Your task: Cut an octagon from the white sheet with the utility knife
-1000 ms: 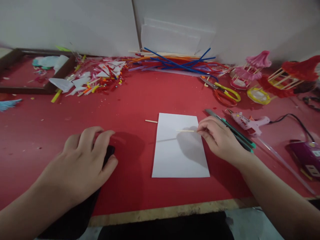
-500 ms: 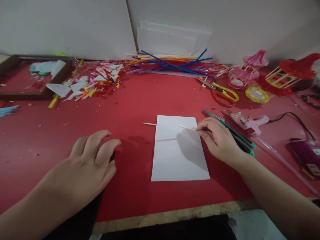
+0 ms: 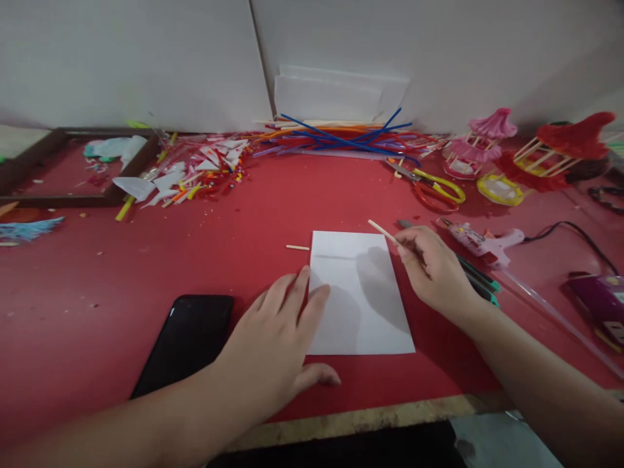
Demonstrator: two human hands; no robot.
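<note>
A white sheet of paper [image 3: 363, 325] lies on the red tabletop in front of me. Over its lower left edge, my left hand [image 3: 277, 331] is spread with fingers apart and holds nothing; whether it touches the paper I cannot tell. At the paper's upper right, my right hand [image 3: 433, 270] pinches a thin wooden stick [image 3: 383, 231], tilted with its free end up and to the left. A second, shorter wooden stick [image 3: 297, 247] rests on the table just beside the paper's left edge.
Left of my left hand lies a black phone [image 3: 195, 331]. To the right are a utility knife [image 3: 478, 276], a pink glue gun [image 3: 487, 244] and scissors [image 3: 433, 185]. Pipe cleaners [image 3: 336, 136], paper scraps [image 3: 170, 179] and small pink and red models [image 3: 560, 153] line the back.
My left hand has moved right, from over the phone to the paper's left edge, uncovering the phone. The stick in my right hand now tilts more steeply and has shifted slightly right.
</note>
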